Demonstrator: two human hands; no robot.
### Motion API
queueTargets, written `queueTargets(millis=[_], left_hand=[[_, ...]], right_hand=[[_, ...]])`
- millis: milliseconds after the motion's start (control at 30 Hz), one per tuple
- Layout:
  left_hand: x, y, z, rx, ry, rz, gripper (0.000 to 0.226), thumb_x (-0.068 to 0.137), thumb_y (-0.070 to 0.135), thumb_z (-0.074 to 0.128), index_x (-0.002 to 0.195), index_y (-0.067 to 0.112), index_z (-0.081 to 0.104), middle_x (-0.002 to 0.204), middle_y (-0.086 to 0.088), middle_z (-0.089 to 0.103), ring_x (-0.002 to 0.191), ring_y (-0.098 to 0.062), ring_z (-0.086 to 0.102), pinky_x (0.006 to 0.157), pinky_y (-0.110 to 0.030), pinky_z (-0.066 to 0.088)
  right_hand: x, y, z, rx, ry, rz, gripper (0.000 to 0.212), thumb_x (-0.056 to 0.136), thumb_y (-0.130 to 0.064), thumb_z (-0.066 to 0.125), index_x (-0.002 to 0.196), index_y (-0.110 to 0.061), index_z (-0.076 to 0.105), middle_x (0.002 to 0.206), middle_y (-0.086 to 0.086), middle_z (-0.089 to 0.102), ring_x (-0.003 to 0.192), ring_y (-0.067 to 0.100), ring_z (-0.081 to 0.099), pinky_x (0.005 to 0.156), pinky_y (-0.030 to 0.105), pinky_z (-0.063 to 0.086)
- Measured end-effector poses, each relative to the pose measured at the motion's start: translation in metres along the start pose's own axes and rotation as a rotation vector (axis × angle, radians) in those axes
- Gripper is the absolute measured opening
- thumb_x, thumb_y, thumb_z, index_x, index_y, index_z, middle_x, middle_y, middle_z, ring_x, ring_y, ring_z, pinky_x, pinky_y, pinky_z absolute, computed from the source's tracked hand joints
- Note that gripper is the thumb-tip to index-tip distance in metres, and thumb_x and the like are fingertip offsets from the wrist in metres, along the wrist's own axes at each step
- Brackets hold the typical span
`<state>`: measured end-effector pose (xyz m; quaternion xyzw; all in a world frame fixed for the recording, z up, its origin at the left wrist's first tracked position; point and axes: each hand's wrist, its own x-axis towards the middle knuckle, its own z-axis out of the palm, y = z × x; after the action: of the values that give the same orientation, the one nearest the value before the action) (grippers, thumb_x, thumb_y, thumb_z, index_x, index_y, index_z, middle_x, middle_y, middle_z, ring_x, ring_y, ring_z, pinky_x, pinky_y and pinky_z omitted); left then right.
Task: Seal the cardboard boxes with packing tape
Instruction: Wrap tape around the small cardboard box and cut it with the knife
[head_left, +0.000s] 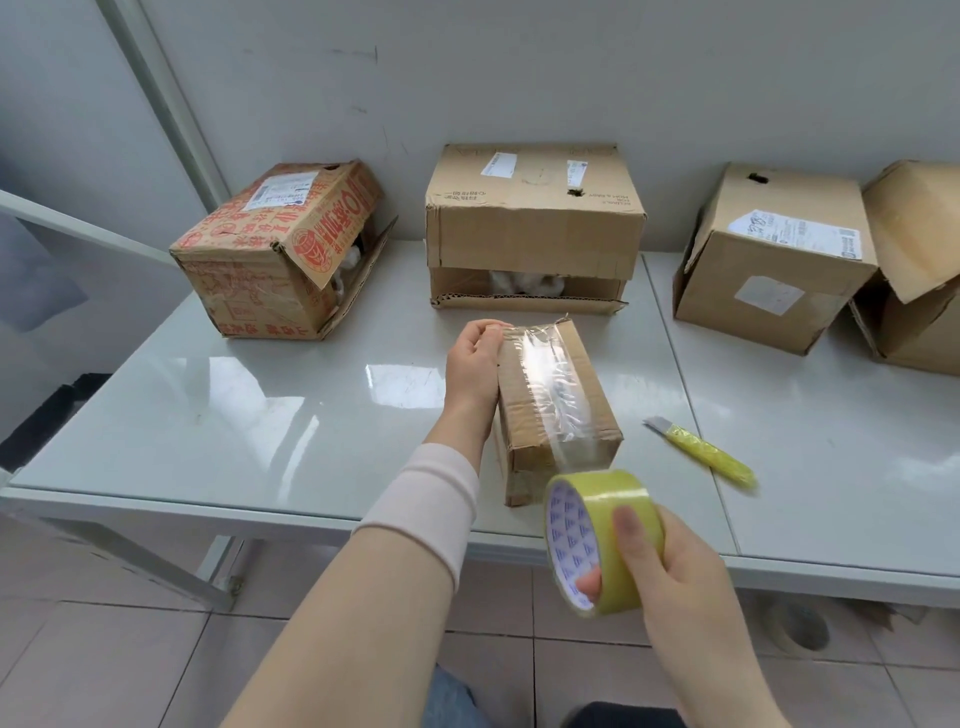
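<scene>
Taping the box (556, 410) on the desk (260, 405)
Left hand (475, 358) grips its far end, right hand (675, 571) clasps the tape roll (608, 519); next the strip (545, 374) likely needs cutting (knife (701, 449) lies beside).

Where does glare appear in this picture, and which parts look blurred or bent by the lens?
Head view: white glare patches sit on the glossy table and along the clear tape strip on the small box; the tape roll in the right hand and the yellow knife look slightly soft; near the edges, the wide lens makes the right box lean.
</scene>
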<state>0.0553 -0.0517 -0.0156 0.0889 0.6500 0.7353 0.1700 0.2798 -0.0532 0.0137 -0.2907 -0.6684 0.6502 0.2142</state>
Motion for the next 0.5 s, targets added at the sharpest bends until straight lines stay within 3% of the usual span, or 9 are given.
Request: queueTargets(millis=[167, 233, 300, 367, 433, 500], left_hand=[[-0.004, 0.004, 0.001, 0.041, -0.044, 0.007, 0.018, 0.098, 0.018, 0.044, 0.087, 0.02, 0.058, 0.085, -0.001, 0.06, 0.078, -0.015, 0.055, 0.078, -0.034, 0.047], [-0.012, 0.002, -0.007, 0.087, -0.166, 0.054, 0.025, 0.099, 0.038, 0.041, 0.118, 0.026, 0.053, 0.118, -0.003, 0.058, 0.107, -0.016, 0.054, 0.1, -0.036, 0.042], [-0.024, -0.005, -0.024, 0.206, -0.347, 0.205, 0.064, 0.086, 0.069, 0.035, 0.143, 0.042, 0.027, 0.156, 0.005, 0.021, 0.142, -0.011, 0.022, 0.115, -0.028, 0.019], [-0.036, -0.014, -0.045, 0.435, -0.536, 0.427, 0.078, 0.071, 0.086, 0.035, 0.141, 0.055, 0.019, 0.158, 0.014, -0.011, 0.146, -0.005, -0.008, 0.111, -0.02, 0.006], [-0.04, -0.02, -0.061, 0.67, -0.653, 0.609, 0.076, 0.072, 0.083, 0.041, 0.139, 0.051, 0.027, 0.157, 0.013, -0.015, 0.146, -0.01, -0.014, 0.116, -0.027, 0.008], [-0.036, -0.022, -0.067, 0.793, -0.623, 0.747, 0.065, 0.081, 0.073, 0.043, 0.137, 0.04, 0.033, 0.157, 0.01, 0.001, 0.147, -0.016, -0.008, 0.118, -0.039, 0.012]], right_hand=[[0.016, 0.019, 0.004, -0.168, 0.002, 0.017, 0.033, 0.073, -0.05, 0.046, 0.084, -0.021, 0.056, 0.056, -0.002, 0.065, 0.053, 0.007, 0.066, 0.046, 0.015, 0.049], [0.021, 0.02, 0.006, -0.189, 0.003, 0.01, 0.029, 0.078, -0.047, 0.047, 0.085, -0.02, 0.055, 0.063, -0.001, 0.066, 0.053, 0.006, 0.065, 0.046, 0.014, 0.048], [0.023, 0.02, 0.007, -0.198, 0.003, 0.002, 0.021, 0.086, -0.04, 0.049, 0.086, -0.02, 0.054, 0.069, 0.005, 0.067, 0.052, 0.004, 0.064, 0.046, 0.014, 0.048], [0.024, 0.019, 0.007, -0.199, 0.003, 0.003, 0.017, 0.088, -0.037, 0.05, 0.085, -0.021, 0.054, 0.071, 0.006, 0.066, 0.052, 0.004, 0.064, 0.046, 0.014, 0.049], [0.025, 0.018, 0.007, -0.196, 0.001, 0.002, 0.02, 0.085, -0.041, 0.049, 0.085, -0.022, 0.053, 0.07, 0.004, 0.066, 0.052, 0.004, 0.064, 0.046, 0.014, 0.049], [0.025, 0.013, 0.007, -0.205, -0.015, 0.007, 0.024, 0.081, -0.046, 0.046, 0.085, -0.023, 0.052, 0.068, 0.002, 0.066, 0.052, 0.002, 0.064, 0.045, 0.012, 0.047]])
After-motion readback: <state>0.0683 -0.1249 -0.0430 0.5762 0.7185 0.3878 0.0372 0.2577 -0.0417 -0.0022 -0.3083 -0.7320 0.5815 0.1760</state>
